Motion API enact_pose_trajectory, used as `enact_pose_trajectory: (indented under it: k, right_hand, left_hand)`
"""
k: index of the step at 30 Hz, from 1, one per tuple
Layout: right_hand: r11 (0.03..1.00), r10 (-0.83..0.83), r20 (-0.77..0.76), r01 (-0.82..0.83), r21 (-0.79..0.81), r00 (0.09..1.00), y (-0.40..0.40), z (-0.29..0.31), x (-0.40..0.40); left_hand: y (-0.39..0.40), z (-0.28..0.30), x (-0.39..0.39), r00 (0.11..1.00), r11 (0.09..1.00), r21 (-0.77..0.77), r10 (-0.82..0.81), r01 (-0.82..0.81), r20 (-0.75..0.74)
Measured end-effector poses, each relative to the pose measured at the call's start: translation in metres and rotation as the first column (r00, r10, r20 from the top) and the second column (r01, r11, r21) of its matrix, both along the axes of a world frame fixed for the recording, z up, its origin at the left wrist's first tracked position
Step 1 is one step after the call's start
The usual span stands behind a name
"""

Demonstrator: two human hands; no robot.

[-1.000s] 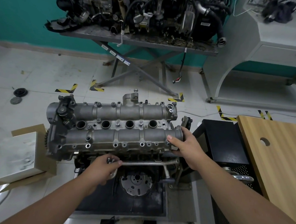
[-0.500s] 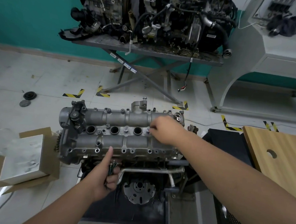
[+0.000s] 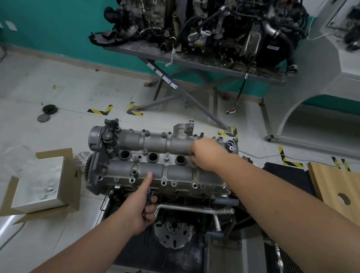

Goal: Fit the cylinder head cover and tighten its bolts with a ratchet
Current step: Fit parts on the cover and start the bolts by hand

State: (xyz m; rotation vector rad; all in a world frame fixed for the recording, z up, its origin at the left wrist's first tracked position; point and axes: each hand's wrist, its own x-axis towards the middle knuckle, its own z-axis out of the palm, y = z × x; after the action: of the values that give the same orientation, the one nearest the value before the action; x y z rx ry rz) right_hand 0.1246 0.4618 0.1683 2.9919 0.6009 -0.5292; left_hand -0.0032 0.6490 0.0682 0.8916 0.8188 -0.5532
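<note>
The grey aluminium cylinder head cover (image 3: 143, 170) lies on top of the engine on its stand, with several empty bolt holes along its near edge. My left hand (image 3: 143, 208) is in front of the cover, its fingers curled round a bunch of dark bolts (image 3: 150, 194), and its thumb points up against the cover's near side. My right hand (image 3: 207, 155) is over the right part of the cover, beside the round wells, with its fingers curled down at the middle row; what they pinch is hidden.
A metal pipe (image 3: 193, 209) runs across the engine below the cover. A cardboard box (image 3: 39, 182) sits on the floor at left. A wooden bench top (image 3: 344, 188) stands at right. Another engine on a grey table (image 3: 196, 61) stands behind.
My right hand left the cover's right end and moved up onto the middle row by the wells. My left hand rose from the pipe with the bolts, thumb now raised.
</note>
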Motion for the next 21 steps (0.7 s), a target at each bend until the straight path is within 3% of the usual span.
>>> enact_pose_trajectory:
  k: [9, 17, 21]
  right_hand:
    - [0.998, 0.013, 0.009, -0.014, 0.062, 1.000, -0.006, -0.016, -0.009]
    - [0.992, -0.083, -0.010, 0.084, 0.093, 0.996, -0.005, -0.017, -0.008]
    - [0.997, -0.065, 0.004, 0.065, 0.032, 0.998, -0.002, -0.017, -0.010]
  left_hand:
    - [0.005, 0.001, 0.001, 1.000, 0.999, 0.044, -0.024, 0.024, 0.015]
    - [0.007, 0.000, 0.002, 0.999, 0.998, 0.047, -0.034, 0.033, 0.016]
    - [0.007, 0.001, 0.002, 0.999, 0.996, 0.075, -0.041, 0.039, 0.022]
